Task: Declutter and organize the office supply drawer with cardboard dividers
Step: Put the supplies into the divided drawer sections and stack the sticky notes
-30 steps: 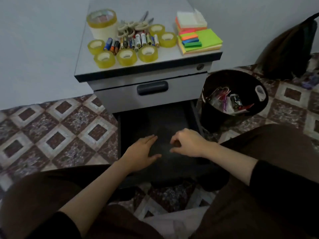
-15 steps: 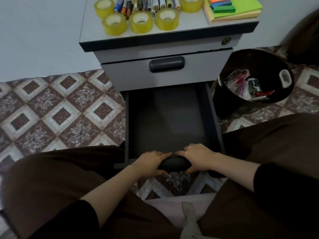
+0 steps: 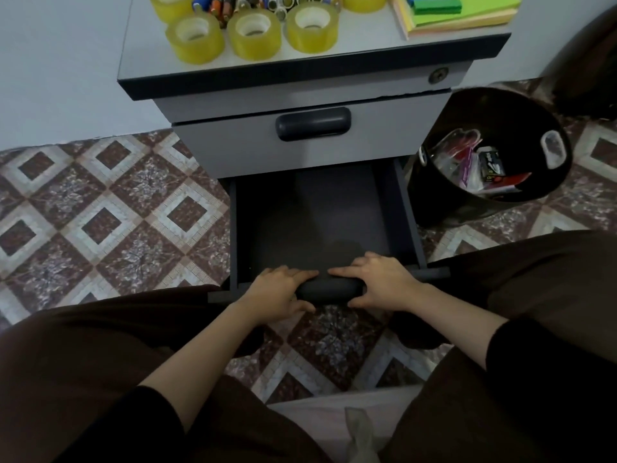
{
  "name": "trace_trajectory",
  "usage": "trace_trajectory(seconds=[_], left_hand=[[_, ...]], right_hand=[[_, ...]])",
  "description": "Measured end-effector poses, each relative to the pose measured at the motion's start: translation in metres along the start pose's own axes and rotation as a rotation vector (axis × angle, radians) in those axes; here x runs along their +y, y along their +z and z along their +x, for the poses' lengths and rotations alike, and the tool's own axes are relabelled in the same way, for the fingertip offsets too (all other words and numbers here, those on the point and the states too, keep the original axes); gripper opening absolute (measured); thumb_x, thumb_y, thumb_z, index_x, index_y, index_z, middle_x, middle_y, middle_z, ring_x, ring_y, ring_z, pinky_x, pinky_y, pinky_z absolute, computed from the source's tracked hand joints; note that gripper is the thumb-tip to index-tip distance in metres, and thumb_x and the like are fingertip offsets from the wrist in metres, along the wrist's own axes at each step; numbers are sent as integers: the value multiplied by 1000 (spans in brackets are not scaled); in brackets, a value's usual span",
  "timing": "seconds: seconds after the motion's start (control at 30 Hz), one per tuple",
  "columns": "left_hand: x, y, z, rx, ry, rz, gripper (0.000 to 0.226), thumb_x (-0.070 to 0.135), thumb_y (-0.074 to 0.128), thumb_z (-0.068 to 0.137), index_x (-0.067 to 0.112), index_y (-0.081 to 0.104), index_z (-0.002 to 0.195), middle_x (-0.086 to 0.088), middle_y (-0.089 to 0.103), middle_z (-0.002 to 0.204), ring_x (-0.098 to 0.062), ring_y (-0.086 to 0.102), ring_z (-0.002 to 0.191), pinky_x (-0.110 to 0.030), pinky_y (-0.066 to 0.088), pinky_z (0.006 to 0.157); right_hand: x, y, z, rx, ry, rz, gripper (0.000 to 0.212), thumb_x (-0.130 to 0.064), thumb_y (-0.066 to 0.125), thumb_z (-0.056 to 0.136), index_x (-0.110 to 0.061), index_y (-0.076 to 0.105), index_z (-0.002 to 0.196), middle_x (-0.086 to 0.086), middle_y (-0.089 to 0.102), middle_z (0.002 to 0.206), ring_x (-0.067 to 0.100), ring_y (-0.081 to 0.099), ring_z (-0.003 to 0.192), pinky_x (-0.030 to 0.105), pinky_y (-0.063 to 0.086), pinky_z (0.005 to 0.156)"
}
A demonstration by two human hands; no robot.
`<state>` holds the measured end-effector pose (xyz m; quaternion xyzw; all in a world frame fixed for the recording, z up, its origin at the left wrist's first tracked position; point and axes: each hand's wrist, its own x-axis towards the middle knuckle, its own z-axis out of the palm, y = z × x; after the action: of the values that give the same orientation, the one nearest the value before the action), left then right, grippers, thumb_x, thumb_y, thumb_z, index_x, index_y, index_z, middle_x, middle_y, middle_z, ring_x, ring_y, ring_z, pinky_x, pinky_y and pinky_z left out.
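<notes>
Left hand (image 3: 277, 292) and right hand (image 3: 380, 285) both grip the one handle (image 3: 329, 290) of the lower drawer (image 3: 317, 222) — pulled out from the cabinet (image 3: 367, 95), long axis toward the person — three front-row tape rolls (image 3: 255, 33) above.

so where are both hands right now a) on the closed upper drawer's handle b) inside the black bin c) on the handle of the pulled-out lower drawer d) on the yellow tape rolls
c: the left hand and right hand both grip the dark rounded handle of the pulled-out dark lower drawer; nothing touches the upper drawer's black handle.
</notes>
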<state>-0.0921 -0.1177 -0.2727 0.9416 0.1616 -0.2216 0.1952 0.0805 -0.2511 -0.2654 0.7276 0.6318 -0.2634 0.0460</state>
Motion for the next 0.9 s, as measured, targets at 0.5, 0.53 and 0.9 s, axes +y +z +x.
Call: trace_trajectory(seconds=[0.5, 0.53, 0.9], left_hand=[[-29, -41, 48, 145, -209, -16, 65, 57, 43, 89, 27, 27, 144, -1, 40, 144, -21, 37, 130, -35, 26, 105], [-28, -41, 46, 149, -214, 10, 65, 57, 44, 90, 27, 26, 145, -1, 39, 144, -21, 37, 130, -36, 27, 105], [-9, -18, 0, 493, -82, -427, 36, 34, 58, 90, 22, 58, 124, -1, 60, 121, -14, 57, 105, -30, 48, 90]], right_hand=[[19, -36, 49, 101, 178, 44, 68, -43, 54, 91, -35, 18, 148, 0, 37, 147, 24, 34, 132, 37, 25, 107], [19, -36, 48, 98, 176, 58, 70, -43, 55, 90, -35, 17, 148, 0, 36, 148, 24, 33, 133, 37, 24, 108], [-10, -33, 17, 638, 269, 899, 22, -32, 71, 81, -10, 72, 84, -4, 66, 73, 9, 61, 68, 21, 50, 66]])
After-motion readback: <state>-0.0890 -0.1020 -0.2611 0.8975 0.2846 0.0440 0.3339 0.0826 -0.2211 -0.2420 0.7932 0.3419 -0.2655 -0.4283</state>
